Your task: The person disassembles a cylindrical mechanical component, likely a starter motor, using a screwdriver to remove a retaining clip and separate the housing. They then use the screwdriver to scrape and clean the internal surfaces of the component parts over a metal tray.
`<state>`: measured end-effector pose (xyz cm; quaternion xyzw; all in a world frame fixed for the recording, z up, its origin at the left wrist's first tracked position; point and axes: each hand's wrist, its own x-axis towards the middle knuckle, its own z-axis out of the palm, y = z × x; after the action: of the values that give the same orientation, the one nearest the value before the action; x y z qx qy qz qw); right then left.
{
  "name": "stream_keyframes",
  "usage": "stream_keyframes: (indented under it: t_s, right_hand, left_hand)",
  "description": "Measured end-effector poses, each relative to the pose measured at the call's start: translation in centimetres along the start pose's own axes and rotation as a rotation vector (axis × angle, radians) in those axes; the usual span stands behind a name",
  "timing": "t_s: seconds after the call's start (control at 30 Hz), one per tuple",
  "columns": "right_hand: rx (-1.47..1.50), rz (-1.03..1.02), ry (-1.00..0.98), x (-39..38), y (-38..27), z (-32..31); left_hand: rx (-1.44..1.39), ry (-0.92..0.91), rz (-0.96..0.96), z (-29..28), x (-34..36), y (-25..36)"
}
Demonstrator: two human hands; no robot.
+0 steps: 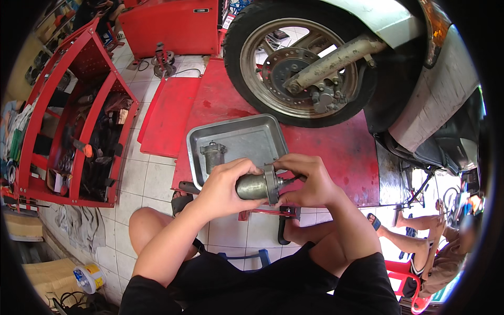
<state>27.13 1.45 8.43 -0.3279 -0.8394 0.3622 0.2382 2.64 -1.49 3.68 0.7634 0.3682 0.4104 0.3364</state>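
We grip a small motor [257,186] between left hand [227,185] and right hand [307,181], fingers wrapped around it, its long axis lying left-right, just over the metal tray's [247,137] near rim, open floor below.

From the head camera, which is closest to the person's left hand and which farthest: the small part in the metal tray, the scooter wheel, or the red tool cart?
Measured from the left hand, which holds a small motor:
1. Small grey part, standing in the metal tray just above the hand.
2. Scooter wheel, up and to the right on the red lift platform.
3. Red tool cart, far off to the left.
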Motion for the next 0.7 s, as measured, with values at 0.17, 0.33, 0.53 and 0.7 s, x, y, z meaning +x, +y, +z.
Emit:
stream_keyframes:
  t_s: [0.17, 0.33, 0.53, 0.7]
  right_hand:
    - [0.406, 0.402, 0.042, -0.5, 1.1, 1.4]
    - [0.656, 0.529, 0.033, 0.3, 0.5, 1.8]
    - [0.611, 0.51, 0.031, 0.0, 0.9, 2.0]
    - [0.717, 0.605, 0.061, 0.2, 0.0, 1.9]
  left_hand:
    - [0.199, 0.082, 0.049, 0.3, 0.0, 0.4]
    - [0.235, 0.101, 0.064, 0.3, 0.0, 0.1]
    - [0.25, 0.085, 0.064, 0.3, 0.1, 0.1]
    - [0.216, 0.086, 0.047, 0.5, 0.1, 0.0]
